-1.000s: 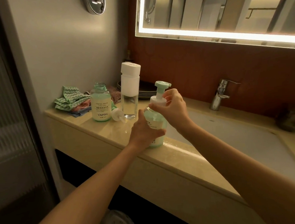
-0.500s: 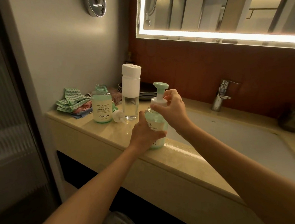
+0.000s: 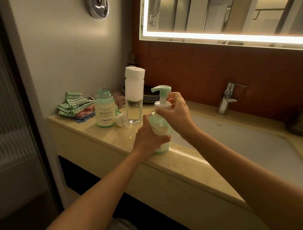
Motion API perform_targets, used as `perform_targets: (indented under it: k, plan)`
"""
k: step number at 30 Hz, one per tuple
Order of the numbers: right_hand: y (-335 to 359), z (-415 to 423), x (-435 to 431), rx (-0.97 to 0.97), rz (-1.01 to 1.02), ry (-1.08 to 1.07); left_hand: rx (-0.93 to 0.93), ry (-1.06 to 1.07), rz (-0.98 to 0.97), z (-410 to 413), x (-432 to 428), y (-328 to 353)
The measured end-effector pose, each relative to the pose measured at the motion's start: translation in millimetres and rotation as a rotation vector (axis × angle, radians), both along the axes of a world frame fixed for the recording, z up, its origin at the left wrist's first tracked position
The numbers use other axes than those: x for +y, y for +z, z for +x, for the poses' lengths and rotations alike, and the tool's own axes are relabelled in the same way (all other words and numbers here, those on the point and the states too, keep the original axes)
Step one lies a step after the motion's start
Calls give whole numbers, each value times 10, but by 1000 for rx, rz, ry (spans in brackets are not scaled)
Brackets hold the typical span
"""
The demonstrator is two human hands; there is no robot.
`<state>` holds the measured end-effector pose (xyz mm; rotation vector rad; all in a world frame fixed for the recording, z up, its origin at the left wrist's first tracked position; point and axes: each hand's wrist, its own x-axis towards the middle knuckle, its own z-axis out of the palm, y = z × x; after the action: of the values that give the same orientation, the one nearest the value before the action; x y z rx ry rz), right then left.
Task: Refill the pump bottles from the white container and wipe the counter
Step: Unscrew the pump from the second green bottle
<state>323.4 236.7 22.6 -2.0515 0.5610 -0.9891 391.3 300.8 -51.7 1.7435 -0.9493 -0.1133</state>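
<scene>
**Both hands on a pump bottle at the counter's edge**

Head view: the left hand (image 3: 149, 139) wraps round the lower body of a mint-green pump bottle (image 3: 162, 124), with the thumb up its near side and the fingers curled across the front over the label. The right hand (image 3: 177, 113) comes in from the sink side. Its fingertips and thumb are narrowed in a pinch on the white collar just under the mint pump head. The bottle stands upright on the beige stone counter (image 3: 99, 132), near the front edge and just beside the rim of the sink basin (image 3: 244, 142).

Further back on the counter stands the white container (image 3: 134, 94), tall and upright, with a white cap and a clear lower part. Left of it is an open bottle (image 3: 105, 110) labelled YAPING, which has no pump in its neck. A loose pump head (image 3: 121, 120) lies on its side between the two. Green and pink cloths (image 3: 74, 106) are heaped in the corner by the wall. A stack of dark plates (image 3: 150, 95) sits behind the container. A chrome faucet (image 3: 227, 98) rises behind the basin, under a mirror (image 3: 229, 10) with a lit edge.
</scene>
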Motion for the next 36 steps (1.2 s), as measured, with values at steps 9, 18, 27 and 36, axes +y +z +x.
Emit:
perform_targets:
  k: [9, 18, 27, 36]
  plan:
    - [-25, 21, 0, 24, -15, -29, 10, -3, -11, -3, 17, 1]
    - [-19, 7, 49, -35, 191, 132, -6, 4, -9, -2, 11, -11]
    - [-9, 52, 7, -11, -33, -86, -10, 4, 10, 14, -1, -21]
    - [-90, 8, 2, -61, 169, 93, -26, -1, -8, 9, 4, -30]
